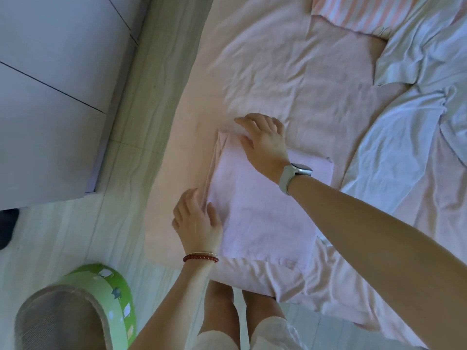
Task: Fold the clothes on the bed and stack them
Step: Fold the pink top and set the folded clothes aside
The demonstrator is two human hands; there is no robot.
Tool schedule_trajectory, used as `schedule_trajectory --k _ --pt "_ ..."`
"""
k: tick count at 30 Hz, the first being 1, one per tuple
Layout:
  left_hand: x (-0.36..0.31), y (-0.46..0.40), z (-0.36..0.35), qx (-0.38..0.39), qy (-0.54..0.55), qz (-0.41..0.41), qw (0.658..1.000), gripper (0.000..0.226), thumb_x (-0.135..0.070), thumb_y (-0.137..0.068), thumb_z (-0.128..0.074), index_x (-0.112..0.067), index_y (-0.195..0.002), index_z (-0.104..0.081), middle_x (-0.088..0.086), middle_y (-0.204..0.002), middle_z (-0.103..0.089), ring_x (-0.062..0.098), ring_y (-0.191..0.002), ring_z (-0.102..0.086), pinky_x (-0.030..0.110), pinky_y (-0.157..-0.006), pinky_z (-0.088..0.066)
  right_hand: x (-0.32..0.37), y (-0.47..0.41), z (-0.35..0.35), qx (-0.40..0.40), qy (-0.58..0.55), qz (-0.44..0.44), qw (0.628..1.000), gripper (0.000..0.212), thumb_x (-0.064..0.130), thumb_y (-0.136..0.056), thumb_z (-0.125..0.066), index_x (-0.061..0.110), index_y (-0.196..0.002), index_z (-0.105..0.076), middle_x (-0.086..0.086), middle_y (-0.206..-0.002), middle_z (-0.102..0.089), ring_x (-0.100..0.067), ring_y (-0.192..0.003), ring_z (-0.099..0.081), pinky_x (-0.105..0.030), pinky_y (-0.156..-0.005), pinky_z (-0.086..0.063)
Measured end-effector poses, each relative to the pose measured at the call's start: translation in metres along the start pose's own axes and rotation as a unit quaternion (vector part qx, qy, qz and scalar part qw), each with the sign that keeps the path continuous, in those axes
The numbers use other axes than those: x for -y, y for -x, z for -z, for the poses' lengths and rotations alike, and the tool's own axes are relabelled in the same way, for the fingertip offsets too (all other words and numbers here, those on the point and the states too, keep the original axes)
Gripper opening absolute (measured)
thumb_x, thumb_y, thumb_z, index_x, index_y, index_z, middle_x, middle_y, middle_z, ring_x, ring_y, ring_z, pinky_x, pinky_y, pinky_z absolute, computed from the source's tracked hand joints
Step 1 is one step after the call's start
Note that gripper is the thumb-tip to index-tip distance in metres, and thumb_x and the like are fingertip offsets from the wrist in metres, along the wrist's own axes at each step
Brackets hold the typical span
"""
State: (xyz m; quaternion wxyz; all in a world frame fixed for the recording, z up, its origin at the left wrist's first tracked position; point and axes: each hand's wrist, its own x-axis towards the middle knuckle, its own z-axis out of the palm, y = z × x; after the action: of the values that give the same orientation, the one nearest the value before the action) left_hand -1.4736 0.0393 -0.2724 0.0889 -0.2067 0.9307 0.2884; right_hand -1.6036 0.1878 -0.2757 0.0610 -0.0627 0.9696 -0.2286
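The folded pink garment (262,203) lies on the bed (290,72) near its left edge, just in front of the person. Its long axis runs away from the person, tilted a little to the left. Both hands are on its left side, where the layers of cloth meet in a fold.

The right hand (265,145) reaches across the garment and lies on its far left corner, the fingers nearly straight and spread, pressing the cloth down and not pinching it. The left hand (195,221) rests on the near left edge, the fingers relaxed and the thumb on top of the cloth (whether the fingertips go under the edge, I cannot tell).

I judge that the fold is being smoothed, and the next move goes along this left edge. The crumpled white cloth (417,122) lies well apart to the right, nearer the right arm.
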Motion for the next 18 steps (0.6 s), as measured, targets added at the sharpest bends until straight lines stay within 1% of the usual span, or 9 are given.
schedule_trajectory --k 1,3,6,8,10,12,13,15,18 --pt "-0.003 0.002 -0.002 -0.012 -0.052 -0.092 0.994 0.043 -0.006 -0.083 -0.059 -0.002 -0.125 -0.051 0.019 -0.129 -0.052 0.039 -0.119 -0.049 0.049 -0.093 -0.04 -0.003 0.009 0.007 -0.037 -0.001 -0.007 0.999 0.036 0.012 -0.092 -0.044 0.014 -0.126 -0.057 -0.007 -0.125 -0.056 -0.026 -0.121 -0.048 -0.047 -0.108 -0.022" --pt "-0.013 0.003 -0.01 0.008 -0.134 -0.257 0.957 0.046 -0.017 -0.086 -0.051 -0.01 -0.131 -0.048 0.016 -0.139 -0.047 0.037 -0.129 -0.042 0.054 -0.101 -0.034 -0.015 0.038 0.017 -0.11 -0.012 -0.047 0.993 0.04 0.006 -0.088 -0.041 0.01 -0.125 -0.058 -0.011 -0.126 -0.057 -0.03 -0.125 -0.047 -0.058 -0.108 -0.021" --pt "-0.027 -0.001 -0.029 0.102 -0.2 -0.384 0.896 0.048 -0.029 -0.089 -0.038 -0.02 -0.135 -0.048 0.012 -0.144 -0.041 0.038 -0.133 -0.035 0.061 -0.104 -0.026 -0.036 0.096 0.013 -0.128 0.024 -0.065 0.989 0.045 0.008 -0.084 -0.038 0.011 -0.123 -0.06 -0.016 -0.13 -0.055 -0.035 -0.128 -0.044 -0.067 -0.105 -0.02" --pt "-0.03 -0.015 -0.04 0.14 -0.258 -0.371 0.881 0.048 -0.033 -0.09 -0.034 -0.023 -0.135 -0.049 0.014 -0.145 -0.04 0.041 -0.133 -0.034 0.063 -0.103 -0.028 -0.049 0.121 0.001 -0.055 0.073 -0.036 0.995 0.047 0.011 -0.083 -0.039 0.014 -0.125 -0.06 -0.017 -0.136 -0.05 -0.039 -0.129 -0.042 -0.071 -0.101 -0.02" --pt "-0.024 -0.035 -0.047 0.153 -0.274 -0.291 0.904 0.05 -0.038 -0.092 -0.032 -0.025 -0.14 -0.04 0.013 -0.151 -0.029 0.039 -0.138 -0.025 0.06 -0.107 -0.02 -0.064 0.126 -0.01 0.031 0.117 -0.044 0.992 0.049 0.021 -0.086 -0.037 0.02 -0.133 -0.053 -0.014 -0.144 -0.042 -0.038 -0.132 -0.039 -0.071 -0.1 -0.02" --pt "-0.013 -0.056 -0.055 0.163 -0.262 -0.2 0.93 0.058 -0.047 -0.094 -0.029 -0.029 -0.148 -0.017 0.004 -0.158 -0.003 0.033 -0.144 -0.004 0.054 -0.113 -0.006 -0.076 0.119 -0.017 0.075 0.145 -0.072 0.984 0.049 0.03 -0.09 -0.034 0.027 -0.137 -0.046 -0.013 -0.147 -0.038 -0.036 -0.133 -0.037 -0.069 -0.1 -0.021" --pt "-0.009 -0.062 -0.058 0.172 -0.261 -0.176 0.934 0.063 -0.051 -0.094 -0.026 -0.03 -0.149 -0.006 -0.002 -0.157 0.007 0.03 -0.144 0.005 0.051 -0.114 -0.001 -0.08 0.115 -0.019 0.082 0.15 -0.083 0.982 0.049 0.033 -0.09 -0.033 0.029 -0.138 -0.044 -0.012 -0.147 -0.038 -0.035 -0.133 -0.038 -0.068 -0.1 -0.022" --pt "-0.008 -0.066 -0.063 0.173 -0.246 -0.166 0.939 0.067 -0.054 -0.093 -0.026 -0.028 -0.149 0.002 -0.007 -0.156 0.015 0.027 -0.143 0.011 0.047 -0.114 0.002 -0.087 0.111 -0.021 0.082 0.143 -0.094 0.982 0.048 0.035 -0.091 -0.033 0.031 -0.138 -0.043 -0.012 -0.146 -0.039 -0.032 -0.133 -0.038 -0.065 -0.1 -0.025" --pt "-0.015 -0.059 -0.059 0.135 -0.157 -0.131 0.969 0.071 -0.047 -0.093 -0.04 -0.024 -0.15 -0.005 0.002 -0.158 0.004 0.025 -0.144 0.001 0.044 -0.114 -0.007 -0.088 0.119 -0.018 0.025 0.057 -0.139 0.988 0.05 0.027 -0.093 -0.04 0.022 -0.143 -0.037 -0.015 -0.149 -0.032 -0.034 -0.138 -0.029 -0.06 -0.105 -0.026"
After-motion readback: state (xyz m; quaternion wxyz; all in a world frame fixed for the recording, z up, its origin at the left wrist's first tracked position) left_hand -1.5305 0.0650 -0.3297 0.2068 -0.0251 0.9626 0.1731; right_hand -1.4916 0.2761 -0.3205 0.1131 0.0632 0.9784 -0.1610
